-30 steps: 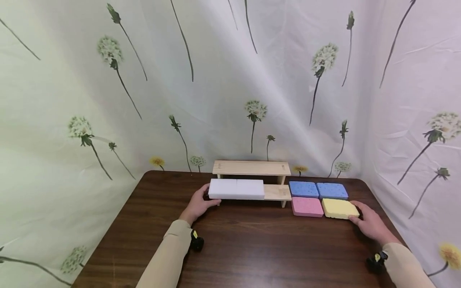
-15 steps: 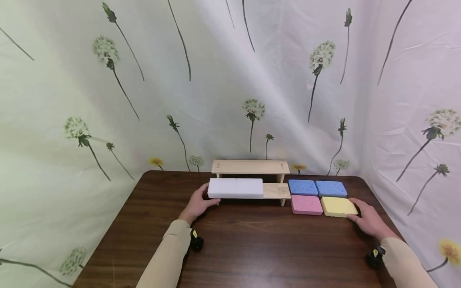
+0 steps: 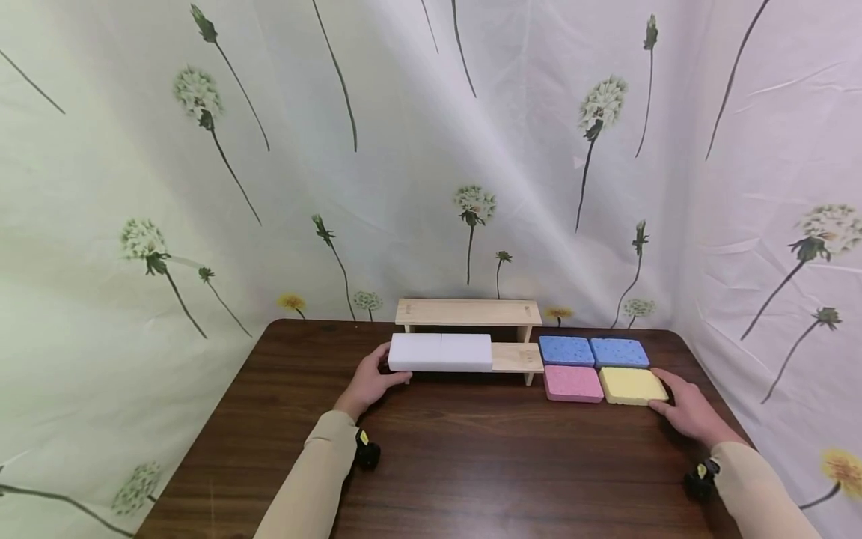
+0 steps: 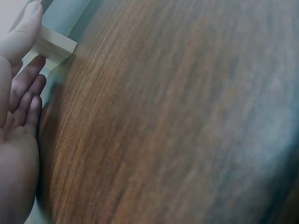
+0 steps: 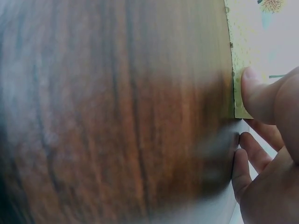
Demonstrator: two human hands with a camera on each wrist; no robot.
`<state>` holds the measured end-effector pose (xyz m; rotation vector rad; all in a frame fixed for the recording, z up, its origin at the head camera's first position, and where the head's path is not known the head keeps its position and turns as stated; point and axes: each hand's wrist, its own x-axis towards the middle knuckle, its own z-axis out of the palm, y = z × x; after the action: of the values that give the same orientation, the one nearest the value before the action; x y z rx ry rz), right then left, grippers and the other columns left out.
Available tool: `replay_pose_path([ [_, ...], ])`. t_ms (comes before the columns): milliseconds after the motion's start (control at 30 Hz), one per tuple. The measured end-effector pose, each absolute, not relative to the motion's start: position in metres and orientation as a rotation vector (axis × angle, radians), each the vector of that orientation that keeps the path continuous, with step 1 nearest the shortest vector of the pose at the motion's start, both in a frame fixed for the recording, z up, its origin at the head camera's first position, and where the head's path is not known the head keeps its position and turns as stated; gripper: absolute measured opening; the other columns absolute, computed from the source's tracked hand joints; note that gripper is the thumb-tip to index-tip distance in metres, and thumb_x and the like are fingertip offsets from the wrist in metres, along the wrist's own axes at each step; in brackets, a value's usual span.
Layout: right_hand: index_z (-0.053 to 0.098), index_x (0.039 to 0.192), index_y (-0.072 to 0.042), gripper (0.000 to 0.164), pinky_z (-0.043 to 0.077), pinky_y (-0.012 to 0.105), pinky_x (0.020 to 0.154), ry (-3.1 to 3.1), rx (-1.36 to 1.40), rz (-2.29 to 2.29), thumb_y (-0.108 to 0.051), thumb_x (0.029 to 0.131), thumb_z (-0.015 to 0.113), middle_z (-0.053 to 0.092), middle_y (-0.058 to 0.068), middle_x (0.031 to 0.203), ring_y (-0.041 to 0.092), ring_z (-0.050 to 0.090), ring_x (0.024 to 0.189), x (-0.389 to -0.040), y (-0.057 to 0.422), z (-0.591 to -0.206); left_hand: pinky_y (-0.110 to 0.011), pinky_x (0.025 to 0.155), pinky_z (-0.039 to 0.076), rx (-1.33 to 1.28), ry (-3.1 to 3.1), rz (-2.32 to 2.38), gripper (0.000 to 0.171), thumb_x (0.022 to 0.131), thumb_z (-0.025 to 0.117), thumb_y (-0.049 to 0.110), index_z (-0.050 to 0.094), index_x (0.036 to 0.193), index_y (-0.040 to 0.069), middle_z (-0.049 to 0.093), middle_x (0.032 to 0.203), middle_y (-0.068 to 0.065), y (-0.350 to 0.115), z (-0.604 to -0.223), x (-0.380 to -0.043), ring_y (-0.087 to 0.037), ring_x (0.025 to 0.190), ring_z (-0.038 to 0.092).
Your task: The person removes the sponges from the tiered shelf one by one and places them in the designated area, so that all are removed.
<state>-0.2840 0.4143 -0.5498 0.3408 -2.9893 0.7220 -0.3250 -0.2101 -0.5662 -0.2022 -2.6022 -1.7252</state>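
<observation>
Two white sponge-like blocks (image 3: pixel 416 353) lie end to end on the lower shelf of a light wooden two-step rack (image 3: pixel 517 357). My left hand (image 3: pixel 369 383) holds the left block at its outer end, thumb along the front. In the left wrist view, the other fingers (image 4: pixel 35 84) are curled beside the rack's wooden edge (image 4: pixel 58 44). On the table's right, my right hand (image 3: pixel 694 410) grips the right end of a yellow sponge (image 3: pixel 631 385), its thumb at the front side and a finger at the back corner. The yellow sponge rests beside a pink sponge (image 3: pixel 572 383).
Two blue sponges (image 3: pixel 566 349) sit side by side behind the pink and yellow ones, right of the rack. The rack's bare upper shelf (image 3: pixel 468 311) stands at the back of the dark wood table (image 3: pixel 485 464). A flower-patterned curtain (image 3: pixel 404 187) hangs behind.
The yellow sponge's right end has shifted very slightly with my right hand. The head view has tilted a little; the left hand and white blocks stay put.
</observation>
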Motion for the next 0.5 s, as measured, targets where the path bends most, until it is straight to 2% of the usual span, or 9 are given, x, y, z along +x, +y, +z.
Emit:
replay_pose_path([
  [367,0.04,0.145,0.021,0.069,0.038,0.073,0.104,-3.008,0.362,0.725,-0.006,0.093,0.076,0.045,0.047,0.143,0.064,0.045,0.129,-0.2863,0.4151,-0.5489,-0.049,0.108,0.046,-0.195,-2.599,-1.717,0.076,0.088,0.088,0.015,0.05,0.154,0.008,0.067,0.137,-0.015,-0.2104,-0.5672,-0.3233,-0.031,0.126,0.061],
  [500,0.036,0.148,0.021,0.081,0.036,0.073,0.105,-3.03,0.333,0.753,-0.014,0.091,0.081,0.041,0.048,0.145,0.065,0.042,0.131,-0.2849,0.4158,-0.5455,-0.05,0.109,0.045,-0.195,-2.595,-1.723,0.077,0.088,0.088,0.017,0.05,0.154,0.009,0.066,0.139,-0.015,-0.2098,-0.5656,-0.3237,-0.032,0.128,0.06],
])
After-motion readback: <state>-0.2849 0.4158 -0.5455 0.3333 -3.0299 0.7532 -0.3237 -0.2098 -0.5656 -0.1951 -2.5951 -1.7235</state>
